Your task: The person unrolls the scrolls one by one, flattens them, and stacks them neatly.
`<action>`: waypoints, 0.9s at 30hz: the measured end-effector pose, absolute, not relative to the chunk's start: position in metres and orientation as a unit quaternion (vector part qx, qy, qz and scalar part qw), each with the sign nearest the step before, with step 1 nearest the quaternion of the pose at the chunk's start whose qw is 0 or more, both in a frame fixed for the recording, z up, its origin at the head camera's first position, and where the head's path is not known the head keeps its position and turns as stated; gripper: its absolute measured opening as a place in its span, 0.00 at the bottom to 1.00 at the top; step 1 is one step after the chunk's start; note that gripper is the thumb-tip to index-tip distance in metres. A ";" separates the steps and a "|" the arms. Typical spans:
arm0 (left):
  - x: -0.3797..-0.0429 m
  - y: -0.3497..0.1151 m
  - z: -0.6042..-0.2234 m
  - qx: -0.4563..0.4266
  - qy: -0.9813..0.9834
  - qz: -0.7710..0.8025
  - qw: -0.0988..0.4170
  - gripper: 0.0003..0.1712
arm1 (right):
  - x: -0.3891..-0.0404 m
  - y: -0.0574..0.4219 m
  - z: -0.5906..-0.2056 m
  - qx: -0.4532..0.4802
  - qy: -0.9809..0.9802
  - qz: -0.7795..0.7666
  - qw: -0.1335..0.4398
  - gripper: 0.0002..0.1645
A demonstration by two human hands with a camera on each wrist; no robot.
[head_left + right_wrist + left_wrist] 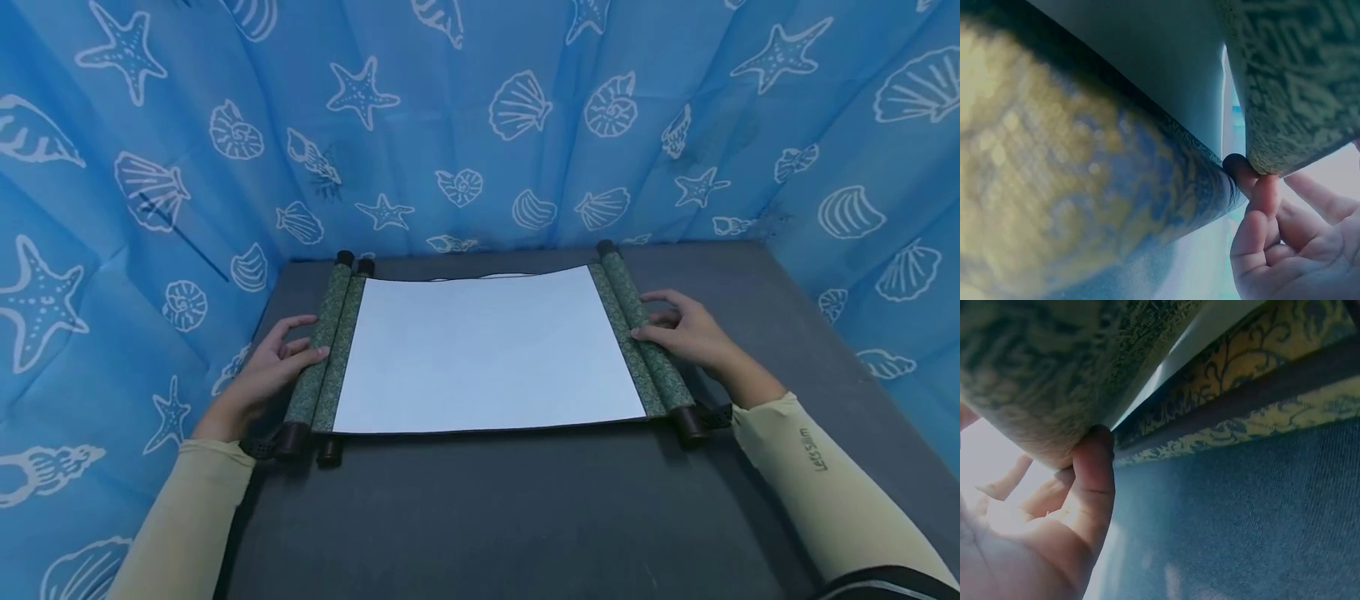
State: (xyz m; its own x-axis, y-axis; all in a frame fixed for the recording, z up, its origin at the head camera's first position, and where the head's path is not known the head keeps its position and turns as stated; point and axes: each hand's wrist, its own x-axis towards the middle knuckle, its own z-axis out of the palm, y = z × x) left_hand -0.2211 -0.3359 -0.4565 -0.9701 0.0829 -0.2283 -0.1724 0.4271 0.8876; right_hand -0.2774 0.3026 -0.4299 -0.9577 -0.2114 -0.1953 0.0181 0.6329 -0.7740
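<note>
A hanging scroll [491,358] lies partly unrolled across the grey table, its middle a blank white sheet. At its left end, two green patterned rolls with dark brown knobs stand side by side. My left hand [273,367] grips the outer left roll [318,346], thumb on the near side and fingers round the far side. On the other end, my right hand [690,333] pinches the right roll [641,325] between thumb and fingers. The right wrist view also has a yellow and blue patterned roll [1116,187] beside the fingers.
The grey table [510,517] reaches toward me in front of the scroll. Blue curtain [465,125] with white shells and starfish hangs behind it and along both sides. Pale sleeves [832,483] cover both forearms, and dark bands circle the wrists.
</note>
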 end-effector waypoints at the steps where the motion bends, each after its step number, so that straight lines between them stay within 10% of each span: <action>1: -0.221 -0.336 -0.456 -0.026 0.836 0.536 0.118 0.52 | -0.278 0.303 -0.430 -0.054 0.894 -0.424 0.135 0.47; 27: -0.217 -0.342 -0.462 -0.003 0.840 0.528 0.125 0.55 | -0.286 0.298 -0.427 -0.106 0.936 -0.321 0.103 0.43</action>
